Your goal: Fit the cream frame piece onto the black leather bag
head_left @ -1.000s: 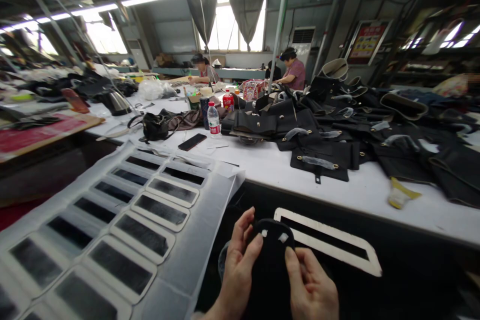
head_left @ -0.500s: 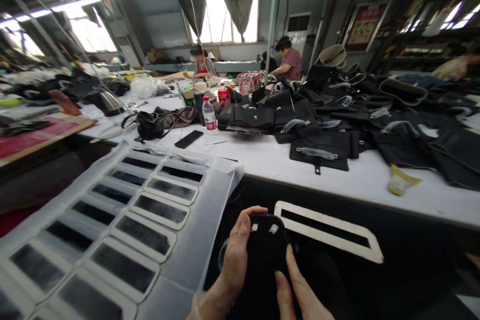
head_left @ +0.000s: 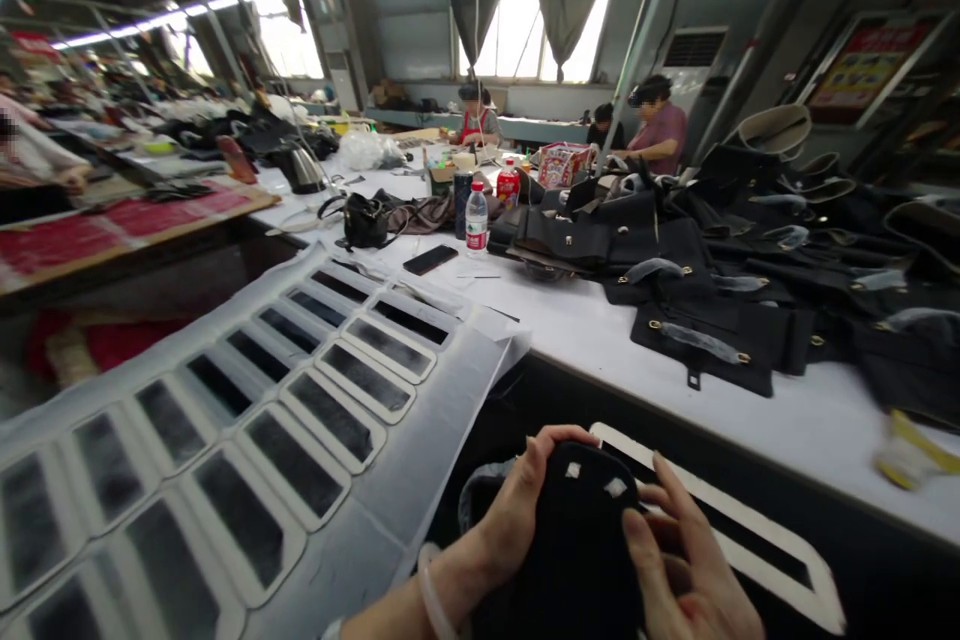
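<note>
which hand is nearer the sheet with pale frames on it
Left: the left hand is just right of the sheet; the right hand is farther right, across the black piece.

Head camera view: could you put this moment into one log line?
left hand: holds black piece | right hand: at its right edge | behind right hand: pale frame | white table: phone, bottle

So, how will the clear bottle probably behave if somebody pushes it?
The clear bottle could tip if pushed high, being tall and narrow. Once down, it may roll, since its sides look round. Its plastic-looking wall would probably flex.
</note>
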The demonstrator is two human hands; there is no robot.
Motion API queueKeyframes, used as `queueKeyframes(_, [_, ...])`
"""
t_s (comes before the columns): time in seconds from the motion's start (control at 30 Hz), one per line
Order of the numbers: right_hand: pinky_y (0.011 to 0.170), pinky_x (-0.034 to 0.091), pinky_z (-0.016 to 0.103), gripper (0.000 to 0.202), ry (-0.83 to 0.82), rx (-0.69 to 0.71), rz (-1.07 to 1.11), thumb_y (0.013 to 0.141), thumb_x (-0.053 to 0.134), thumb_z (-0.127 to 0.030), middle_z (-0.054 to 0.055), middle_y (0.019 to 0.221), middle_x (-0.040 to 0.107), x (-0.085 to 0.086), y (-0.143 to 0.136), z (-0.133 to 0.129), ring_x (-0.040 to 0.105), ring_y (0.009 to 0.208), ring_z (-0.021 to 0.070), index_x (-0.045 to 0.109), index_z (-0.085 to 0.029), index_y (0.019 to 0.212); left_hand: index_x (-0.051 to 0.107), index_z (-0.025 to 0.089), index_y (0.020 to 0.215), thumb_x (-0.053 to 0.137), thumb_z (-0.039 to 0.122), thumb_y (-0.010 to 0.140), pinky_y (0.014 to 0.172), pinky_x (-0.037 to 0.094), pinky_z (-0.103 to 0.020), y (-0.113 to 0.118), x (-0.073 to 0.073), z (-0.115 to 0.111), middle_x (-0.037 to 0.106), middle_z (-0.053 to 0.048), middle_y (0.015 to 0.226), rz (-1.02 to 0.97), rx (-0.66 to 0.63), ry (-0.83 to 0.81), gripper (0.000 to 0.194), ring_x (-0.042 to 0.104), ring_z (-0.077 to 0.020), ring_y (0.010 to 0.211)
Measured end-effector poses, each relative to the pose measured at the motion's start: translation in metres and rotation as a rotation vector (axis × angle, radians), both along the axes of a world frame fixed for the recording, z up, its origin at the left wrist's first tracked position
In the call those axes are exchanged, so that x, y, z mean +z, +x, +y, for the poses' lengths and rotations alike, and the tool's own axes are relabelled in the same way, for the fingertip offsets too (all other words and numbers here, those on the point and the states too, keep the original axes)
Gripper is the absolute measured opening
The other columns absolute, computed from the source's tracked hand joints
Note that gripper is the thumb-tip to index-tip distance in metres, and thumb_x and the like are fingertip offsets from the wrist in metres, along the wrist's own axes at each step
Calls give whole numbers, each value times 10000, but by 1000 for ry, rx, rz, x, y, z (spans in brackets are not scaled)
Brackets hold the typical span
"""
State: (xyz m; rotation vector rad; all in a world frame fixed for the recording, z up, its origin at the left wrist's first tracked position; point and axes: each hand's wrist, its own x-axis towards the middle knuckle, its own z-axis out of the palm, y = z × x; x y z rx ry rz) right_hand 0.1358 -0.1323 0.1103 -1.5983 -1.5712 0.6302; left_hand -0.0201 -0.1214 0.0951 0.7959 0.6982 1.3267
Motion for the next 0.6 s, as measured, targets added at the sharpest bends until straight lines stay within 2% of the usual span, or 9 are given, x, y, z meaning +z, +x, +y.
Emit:
queueKeyframes(0.1, [646,590,236,422,218,209,-110,921,527,-519,46,1276,627,4,3,24,665,1054,217,619,-291,1265,614,211,1235,292,712,922,1021,421,-413,-1,2,0,640,-109,1203,30,13,48,672,584,-283,1113])
queueKeyframes(0.17, [830,583,290,312,308,250,-171,938,546,-449,35,1296,614,4,0,30,629,1125,222,663,-289,1179,617,215,1240,282,706,927,1082,367,-418,-2,3,0,615,-101,1256,77,22,85,672,531,-293,1202])
queueKeyframes(0.27, [948,524,335,214,492,255,-178,924,617,-326,32,1226,644,2,-6,30,625,1097,212,688,-269,1118,623,212,1220,251,684,946,1117,321,-427,-5,1,1,609,-90,1244,108,14,121,661,502,-290,1233])
queueKeyframes(0.4, [929,487,315,231,728,317,-184,893,651,-157,19,1080,698,-2,-9,24,613,1085,203,704,-239,1103,635,193,1134,234,645,970,1094,334,-431,-5,-7,6,601,-90,1207,76,68,158,626,523,-278,1176])
queueKeyframes(0.5, [916,491,365,289,778,384,-184,871,648,-85,15,1029,720,-5,-9,18,620,1055,216,706,-235,1111,633,191,1082,266,588,995,1084,332,-408,-6,-9,8,597,-84,1201,56,85,134,547,527,-254,1155])
queueKeyframes(0.6, [911,501,404,310,805,419,-157,873,608,-39,15,1005,735,-11,-10,10,643,992,210,708,-231,1095,633,191,1034,420,467,996,1034,358,-364,-8,-8,10,607,-67,1153,14,87,103,351,548,-217,1086])
